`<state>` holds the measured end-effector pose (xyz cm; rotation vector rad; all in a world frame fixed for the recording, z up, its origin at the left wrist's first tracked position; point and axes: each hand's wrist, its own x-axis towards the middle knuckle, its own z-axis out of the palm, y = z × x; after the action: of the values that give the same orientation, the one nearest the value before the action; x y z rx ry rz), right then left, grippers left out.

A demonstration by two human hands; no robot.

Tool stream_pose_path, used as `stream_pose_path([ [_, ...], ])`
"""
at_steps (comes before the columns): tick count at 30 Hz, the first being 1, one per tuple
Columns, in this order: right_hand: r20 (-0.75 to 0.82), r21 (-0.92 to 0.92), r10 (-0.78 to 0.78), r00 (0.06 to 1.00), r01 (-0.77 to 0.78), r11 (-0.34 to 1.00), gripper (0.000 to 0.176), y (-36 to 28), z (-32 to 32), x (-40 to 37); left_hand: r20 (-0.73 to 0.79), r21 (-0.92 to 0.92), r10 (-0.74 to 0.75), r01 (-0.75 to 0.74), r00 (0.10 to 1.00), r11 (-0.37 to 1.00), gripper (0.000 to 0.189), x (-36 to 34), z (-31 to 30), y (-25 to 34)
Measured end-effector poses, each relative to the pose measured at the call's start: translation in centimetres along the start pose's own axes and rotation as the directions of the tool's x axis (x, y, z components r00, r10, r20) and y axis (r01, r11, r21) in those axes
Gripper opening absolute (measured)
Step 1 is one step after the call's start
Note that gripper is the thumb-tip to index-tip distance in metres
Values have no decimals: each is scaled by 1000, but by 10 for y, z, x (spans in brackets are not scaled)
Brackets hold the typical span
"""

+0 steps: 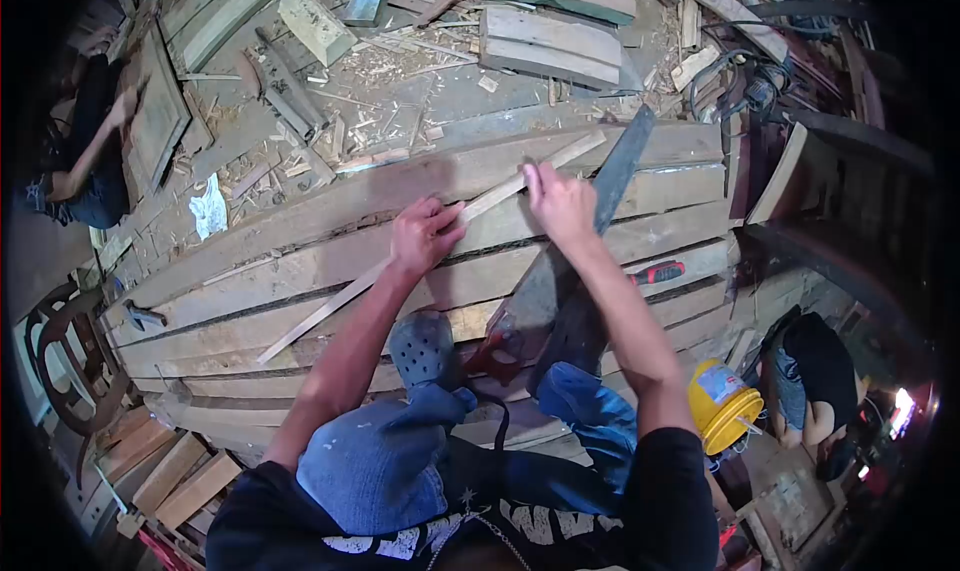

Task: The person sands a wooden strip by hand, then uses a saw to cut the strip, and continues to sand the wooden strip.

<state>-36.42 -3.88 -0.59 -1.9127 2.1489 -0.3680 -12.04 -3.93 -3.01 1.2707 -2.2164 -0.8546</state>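
Note:
A long, thin wooden strip [495,199] lies slantwise across several thick boards [255,286]. My left hand [426,235] is closed around the strip near its middle. Farther along, toward its upper right end, my right hand [560,203] pinches the same strip; its palm side is hidden. A handsaw [622,161] rests on the boards, its dark blade running under my right wrist. Its red handle [493,359] is down between my feet. One foot in a grey clog [421,346] stands on the boards beside the handle.
A red-handled tool [657,273] lies right of my right forearm. Wood offcuts [550,46] and shavings cover the floor beyond. A yellow bucket [725,411] stands at right, near a crouching person [815,371]. Another person [85,141] is at far left. A dark metal tool [143,316] sits on the boards' left end.

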Motion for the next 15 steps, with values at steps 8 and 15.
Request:
stream_pose_path([
  [8,-52,115,80,995,-73,991,31,-27,4,-9,-13,-1,3,-3,1000,1000,33,1,-2,-1],
  [15,-193,35,194,962,-191,981,31,-11,-1,-2,-36,-73,14,-17,999,997,37,-3,3,-5],
])
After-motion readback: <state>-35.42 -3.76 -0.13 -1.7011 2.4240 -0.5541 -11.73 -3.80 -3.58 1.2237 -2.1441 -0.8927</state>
